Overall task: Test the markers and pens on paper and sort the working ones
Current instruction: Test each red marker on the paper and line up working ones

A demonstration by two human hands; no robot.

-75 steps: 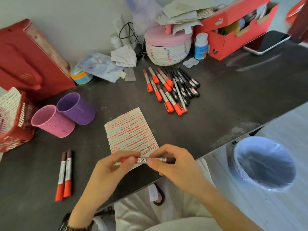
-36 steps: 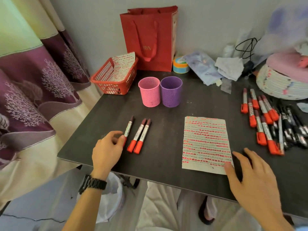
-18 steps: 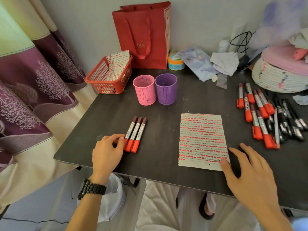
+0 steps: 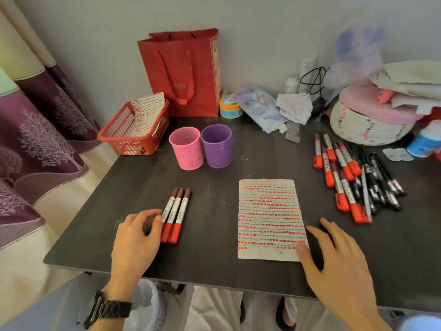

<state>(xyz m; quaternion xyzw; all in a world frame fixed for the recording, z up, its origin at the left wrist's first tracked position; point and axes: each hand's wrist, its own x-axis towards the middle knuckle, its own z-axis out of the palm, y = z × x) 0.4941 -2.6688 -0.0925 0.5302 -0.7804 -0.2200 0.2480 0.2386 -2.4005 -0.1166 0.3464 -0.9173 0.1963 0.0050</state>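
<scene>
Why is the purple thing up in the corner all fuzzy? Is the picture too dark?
In the head view, the purple thing at top right is smeared, too soft to identify; the three markers and paper near the middle look sharp; light is soft and even, with no harsh glare on the table and only a faint shadow under the left hand.

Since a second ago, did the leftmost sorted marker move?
Yes. The leftmost marker slid right against the other two markers, toward the paper.
</scene>
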